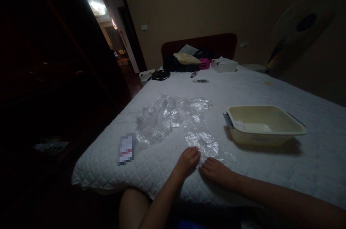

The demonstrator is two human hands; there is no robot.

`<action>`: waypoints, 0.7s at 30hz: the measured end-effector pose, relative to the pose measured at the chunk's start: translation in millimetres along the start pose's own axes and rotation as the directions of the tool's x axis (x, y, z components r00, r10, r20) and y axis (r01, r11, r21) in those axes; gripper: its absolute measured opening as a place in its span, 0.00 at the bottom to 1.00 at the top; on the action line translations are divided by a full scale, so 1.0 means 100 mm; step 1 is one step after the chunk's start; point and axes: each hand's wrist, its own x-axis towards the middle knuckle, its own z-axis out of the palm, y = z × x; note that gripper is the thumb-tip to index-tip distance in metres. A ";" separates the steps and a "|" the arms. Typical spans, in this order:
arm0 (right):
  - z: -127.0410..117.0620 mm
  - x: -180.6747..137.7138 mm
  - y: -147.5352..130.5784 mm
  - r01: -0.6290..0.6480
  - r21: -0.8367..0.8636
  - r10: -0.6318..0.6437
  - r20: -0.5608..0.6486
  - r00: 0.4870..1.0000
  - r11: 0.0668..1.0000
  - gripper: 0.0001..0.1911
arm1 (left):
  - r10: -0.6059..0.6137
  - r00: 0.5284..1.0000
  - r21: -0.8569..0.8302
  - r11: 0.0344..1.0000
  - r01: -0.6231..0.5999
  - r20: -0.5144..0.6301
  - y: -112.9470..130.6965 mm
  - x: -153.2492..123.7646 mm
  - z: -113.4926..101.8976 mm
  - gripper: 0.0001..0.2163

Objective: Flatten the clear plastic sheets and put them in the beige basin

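Observation:
Close to the front edge of the bed, my left hand (190, 159) is closed, with its fingers curled at the near end of a clear plastic bag (202, 143). My right hand (217, 172) lies just beside it, also closed, its fingertips pinched on the plastic. Crumpled film shows beyond both hands and a little to the right. Behind it, more thin clear plastic (170, 113) lies spread and wrinkled over the quilted white cover; whether it is one piece with the bag I cannot tell.
A cream plastic basin (270, 139) with grey handles stands at right. A blurred-out phone-like item (126, 148) lies left. Farther back are a slim packaged item (201, 81), a white box (224, 65), and a pile with a cushion (187, 58). A fan (302, 23) stands right.

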 end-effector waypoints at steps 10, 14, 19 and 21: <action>-0.29 0.02 0.19 -0.435 0.501 0.506 -0.007 0.862 0.748 0.07 | 0.000 0.999 0.006 1.000 0.001 -0.038 -0.01 -0.02 0.05 0.10; -0.27 0.04 0.40 -0.537 0.717 0.768 0.005 0.641 0.443 0.07 | 0.008 0.999 0.029 1.000 -0.007 -0.043 -0.01 0.00 0.03 0.10; -0.12 -0.01 0.61 -0.613 0.743 0.877 0.072 0.475 0.271 0.10 | 0.005 0.999 0.050 0.999 -0.003 -0.038 0.01 0.02 -0.02 0.09; -0.06 -0.06 0.66 -0.666 0.705 0.895 0.102 0.435 0.244 0.12 | 0.003 0.999 0.056 0.998 0.000 -0.045 0.02 0.03 -0.03 0.09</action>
